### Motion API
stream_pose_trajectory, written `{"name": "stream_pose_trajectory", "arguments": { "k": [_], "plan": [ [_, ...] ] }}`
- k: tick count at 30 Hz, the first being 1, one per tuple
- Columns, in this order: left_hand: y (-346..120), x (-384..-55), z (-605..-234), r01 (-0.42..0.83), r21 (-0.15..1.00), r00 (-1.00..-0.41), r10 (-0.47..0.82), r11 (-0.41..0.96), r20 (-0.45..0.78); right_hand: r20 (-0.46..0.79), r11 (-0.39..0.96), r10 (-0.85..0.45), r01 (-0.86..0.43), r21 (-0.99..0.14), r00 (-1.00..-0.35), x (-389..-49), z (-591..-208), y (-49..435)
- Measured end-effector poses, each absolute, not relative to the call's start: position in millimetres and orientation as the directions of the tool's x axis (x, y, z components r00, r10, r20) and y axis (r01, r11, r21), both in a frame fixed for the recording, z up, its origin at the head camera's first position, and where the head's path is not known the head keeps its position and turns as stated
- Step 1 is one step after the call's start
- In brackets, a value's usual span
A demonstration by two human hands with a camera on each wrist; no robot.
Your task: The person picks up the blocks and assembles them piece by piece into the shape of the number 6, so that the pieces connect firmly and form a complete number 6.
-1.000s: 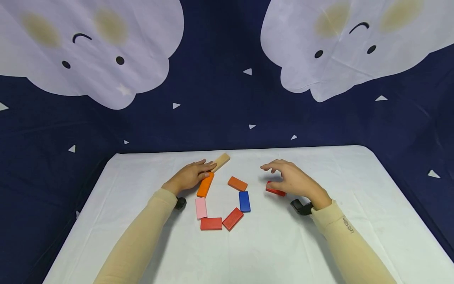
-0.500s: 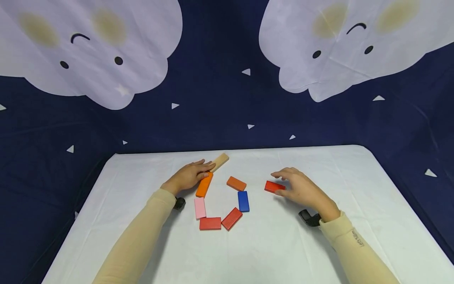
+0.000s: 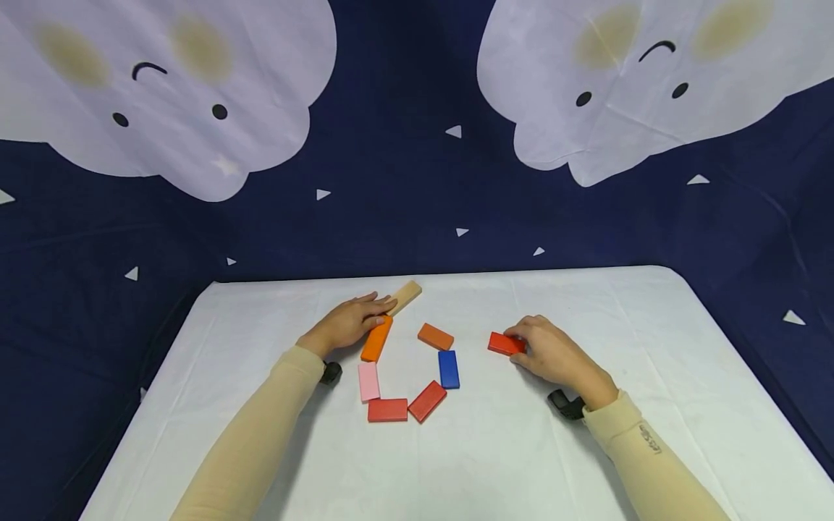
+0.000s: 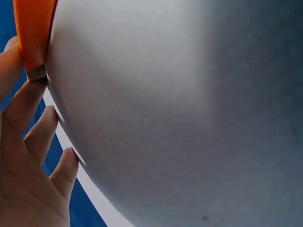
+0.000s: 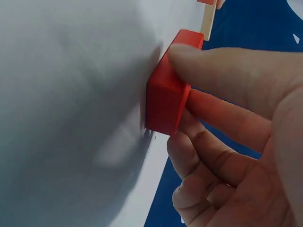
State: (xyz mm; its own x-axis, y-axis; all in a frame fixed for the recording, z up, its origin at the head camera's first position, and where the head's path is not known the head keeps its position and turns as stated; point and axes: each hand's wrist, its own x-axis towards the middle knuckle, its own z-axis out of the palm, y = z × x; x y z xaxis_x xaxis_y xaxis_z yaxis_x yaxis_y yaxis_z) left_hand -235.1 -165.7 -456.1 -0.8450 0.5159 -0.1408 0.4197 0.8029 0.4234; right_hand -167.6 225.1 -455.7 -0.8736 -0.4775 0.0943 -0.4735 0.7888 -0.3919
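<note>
My right hand (image 3: 552, 351) pinches a red block (image 3: 502, 343) by its right end, thumb on the near side and fingers on the far side. In the right wrist view the thumb presses that red block (image 5: 165, 101) on one long face. My left hand (image 3: 345, 325) lies fairly flat at the back left. Its fingers rest on a plain wooden block (image 3: 407, 295), while the thumb touches the top of a bright orange block (image 3: 376, 340). The left wrist view shows the orange block (image 4: 34, 33) with the left fingers extended beside it.
A curve of flat blocks lies between the hands: a pink block (image 3: 368, 382), a red block (image 3: 387, 410), a tilted red block (image 3: 428, 401), a blue block (image 3: 449, 370) and a dark orange block (image 3: 435, 336). The white table (image 3: 521, 463) ends at a navy cloth (image 3: 391, 217).
The right hand first hovered over the red block, drew back to its right, and now grips its right end. The left hand and the other blocks stay where they were.
</note>
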Motion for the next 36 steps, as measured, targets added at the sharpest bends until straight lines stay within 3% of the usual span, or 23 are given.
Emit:
{"name": "stream_pose_trajectory", "arguments": {
  "k": [11, 22, 36],
  "plan": [
    [-167, -236, -456, 0.415, 0.426, -0.847, 0.513, 0.804, -0.142, 0.114, 0.765, -0.489, -0.488, -0.42, -0.865, -170, -457, 231],
    [-168, -234, -454, 0.415, 0.428, -0.845, 0.514, 0.803, -0.146, 0.068, 0.866, -0.273, -0.276, -0.418, -0.959, -157, -455, 212],
    [-165, -236, -458, 0.423, 0.425, -0.844, 0.519, 0.8, -0.135, 0.109, 0.877, -0.231, -0.256, -0.406, -0.967, -155, -459, 204]
  ]
}}
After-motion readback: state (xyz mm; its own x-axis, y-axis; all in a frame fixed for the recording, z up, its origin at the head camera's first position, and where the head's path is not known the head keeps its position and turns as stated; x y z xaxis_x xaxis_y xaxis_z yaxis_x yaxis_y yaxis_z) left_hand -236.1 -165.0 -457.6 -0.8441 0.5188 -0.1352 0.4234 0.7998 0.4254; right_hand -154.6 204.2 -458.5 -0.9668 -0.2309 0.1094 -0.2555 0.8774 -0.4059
